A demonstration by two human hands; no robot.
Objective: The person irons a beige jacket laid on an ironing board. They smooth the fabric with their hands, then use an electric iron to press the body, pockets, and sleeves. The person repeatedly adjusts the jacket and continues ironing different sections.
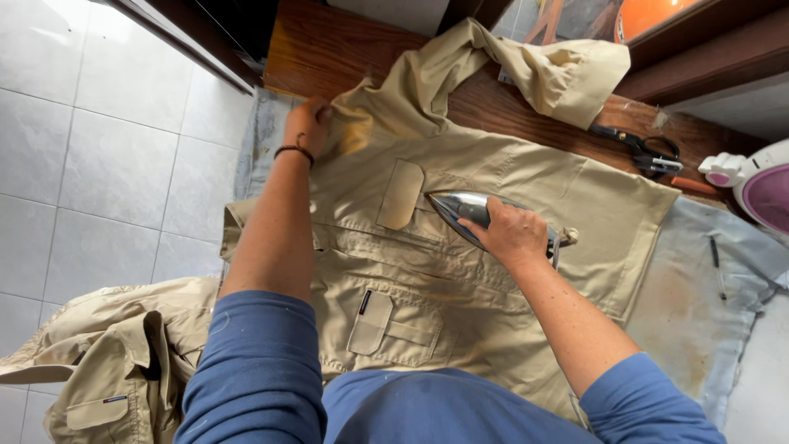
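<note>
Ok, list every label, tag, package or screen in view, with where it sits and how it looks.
Small tag: at the edge of the lower pocket flap on the spread khaki shirt, a narrow dark strip with red.
Small tag: on a pocket of the bundled khaki garment at lower left, a thin dark strip.
No packages or screens show.

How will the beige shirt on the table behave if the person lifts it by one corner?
The beige shirt will probably flop and sag: its sleeve already lies crumpled near the wall. It looks light, since the left hand pins its edge with only the fingers. It may slide under the iron, held by the right hand.
</note>
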